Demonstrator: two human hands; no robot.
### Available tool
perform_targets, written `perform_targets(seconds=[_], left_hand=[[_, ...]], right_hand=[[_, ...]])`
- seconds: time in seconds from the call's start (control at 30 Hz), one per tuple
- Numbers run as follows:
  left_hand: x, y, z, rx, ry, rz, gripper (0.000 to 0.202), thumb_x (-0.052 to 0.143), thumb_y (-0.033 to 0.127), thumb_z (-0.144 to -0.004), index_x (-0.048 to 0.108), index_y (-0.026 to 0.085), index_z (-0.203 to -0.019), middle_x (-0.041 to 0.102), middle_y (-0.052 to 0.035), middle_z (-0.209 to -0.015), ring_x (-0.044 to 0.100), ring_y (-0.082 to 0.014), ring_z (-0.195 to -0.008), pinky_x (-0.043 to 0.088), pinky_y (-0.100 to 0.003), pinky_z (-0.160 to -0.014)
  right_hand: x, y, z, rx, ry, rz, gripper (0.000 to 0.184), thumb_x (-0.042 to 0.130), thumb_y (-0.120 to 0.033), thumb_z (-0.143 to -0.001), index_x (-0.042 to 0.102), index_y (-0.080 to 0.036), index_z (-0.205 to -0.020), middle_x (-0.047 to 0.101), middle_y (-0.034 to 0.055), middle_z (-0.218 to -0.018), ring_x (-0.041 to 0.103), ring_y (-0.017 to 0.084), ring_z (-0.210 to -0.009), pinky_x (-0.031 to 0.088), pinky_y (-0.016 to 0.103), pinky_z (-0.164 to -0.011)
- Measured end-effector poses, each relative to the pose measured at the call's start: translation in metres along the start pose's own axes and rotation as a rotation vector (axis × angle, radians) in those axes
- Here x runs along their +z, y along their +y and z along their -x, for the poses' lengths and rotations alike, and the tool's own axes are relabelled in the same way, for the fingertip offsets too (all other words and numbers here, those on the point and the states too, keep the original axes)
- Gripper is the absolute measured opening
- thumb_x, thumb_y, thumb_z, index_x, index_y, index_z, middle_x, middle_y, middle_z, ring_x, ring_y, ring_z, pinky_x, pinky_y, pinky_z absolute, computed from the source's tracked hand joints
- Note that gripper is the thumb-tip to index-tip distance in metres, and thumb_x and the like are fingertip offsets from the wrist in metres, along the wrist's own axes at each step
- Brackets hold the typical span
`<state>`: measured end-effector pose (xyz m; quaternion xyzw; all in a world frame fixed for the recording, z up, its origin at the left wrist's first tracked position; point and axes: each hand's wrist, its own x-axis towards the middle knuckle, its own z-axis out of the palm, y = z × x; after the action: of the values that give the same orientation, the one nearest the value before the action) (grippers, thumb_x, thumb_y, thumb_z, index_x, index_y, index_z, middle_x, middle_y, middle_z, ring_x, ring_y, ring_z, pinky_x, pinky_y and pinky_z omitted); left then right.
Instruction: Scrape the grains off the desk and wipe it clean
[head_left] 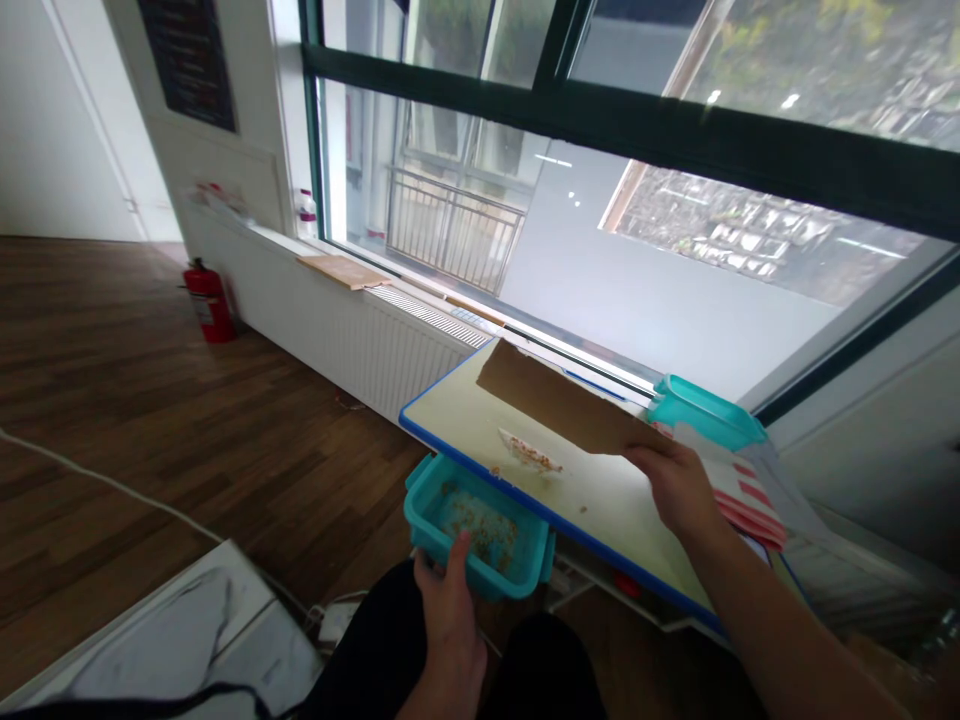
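Cardboard (559, 400) runs lengthwise leftward from my right hand (681, 488), which grips its end; debris (531, 453) lies left of that hand, beyond the tub (499, 583) my left hand (454, 620) holds.

Forearms (780, 625) are bare, the trousers (551, 668) apparently black

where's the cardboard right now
In the head view, just right of centre: the cardboard is in the right hand, over the table, up and right from the tub by the left hand.
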<state>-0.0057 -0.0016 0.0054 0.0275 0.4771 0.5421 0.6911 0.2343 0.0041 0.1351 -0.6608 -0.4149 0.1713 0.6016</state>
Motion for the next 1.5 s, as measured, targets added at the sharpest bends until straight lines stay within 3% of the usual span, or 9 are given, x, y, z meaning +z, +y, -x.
perform_targets(seconds=[0.1,0.23,0.57,0.93,1.1,1.5], left_hand=[[0.001,0.001,-0.001,-0.007,0.005,-0.012,0.059,0.072,0.031,-0.079,0.045,0.028,-0.131,0.061,-0.0084,-0.126,0.066,-0.0217,-0.099,0.056,-0.036,-0.082],[-0.001,0.000,-0.002,-0.019,0.003,0.000,0.056,0.072,0.029,-0.079,0.047,0.026,-0.129,0.062,-0.0092,-0.124,0.066,-0.0219,-0.101,0.055,-0.035,-0.083],[-0.001,0.002,-0.002,-0.030,-0.003,-0.018,0.056,0.071,0.032,-0.080,0.047,0.026,-0.130,0.061,-0.0104,-0.126,0.066,-0.0222,-0.098,0.056,-0.037,-0.081],[-0.002,0.003,-0.001,-0.030,-0.016,-0.014,0.058,0.072,0.032,-0.079,0.046,0.026,-0.131,0.059,-0.0101,-0.129,0.065,-0.0221,-0.105,0.054,-0.036,-0.087],[-0.002,0.006,-0.001,-0.032,-0.014,-0.022,0.055,0.071,0.031,-0.080,0.047,0.025,-0.129,0.063,-0.0112,-0.122,0.066,-0.0230,-0.102,0.055,-0.038,-0.085],[-0.004,0.022,-0.007,-0.002,-0.015,0.004,0.060,0.072,0.031,-0.079,0.043,0.027,-0.132,0.064,-0.0103,-0.120,0.067,-0.0220,-0.097,0.055,-0.037,-0.081]], right_hand=[[-0.012,0.009,0.004,-0.050,-0.007,0.220,0.025,0.069,-0.029,-0.060,0.078,-0.019,-0.082,0.076,0.0010,-0.075,0.068,0.027,-0.079,0.052,0.039,-0.079],[-0.009,0.006,0.013,-0.069,-0.069,0.504,0.028,0.062,-0.034,-0.068,0.079,-0.020,-0.086,0.075,0.0003,-0.071,0.069,0.027,-0.075,0.051,0.036,-0.072],[0.004,-0.011,0.038,-0.197,-0.140,0.745,0.033,0.057,-0.037,-0.071,0.080,-0.026,-0.091,0.076,0.0002,-0.072,0.069,0.025,-0.066,0.052,0.033,-0.062],[0.004,-0.007,0.053,-0.261,-0.216,0.740,0.032,0.059,-0.034,-0.074,0.079,-0.027,-0.097,0.078,0.0017,-0.084,0.073,0.023,-0.072,0.057,0.034,-0.070],[0.000,-0.007,0.055,-0.258,-0.262,0.714,0.030,0.061,-0.032,-0.074,0.078,-0.029,-0.098,0.078,0.0007,-0.090,0.073,0.024,-0.082,0.057,0.034,-0.079],[-0.008,-0.006,0.052,-0.088,-0.314,0.472,0.027,0.069,-0.026,-0.065,0.080,-0.030,-0.089,0.077,0.0007,-0.097,0.072,0.029,-0.095,0.056,0.041,-0.090]])
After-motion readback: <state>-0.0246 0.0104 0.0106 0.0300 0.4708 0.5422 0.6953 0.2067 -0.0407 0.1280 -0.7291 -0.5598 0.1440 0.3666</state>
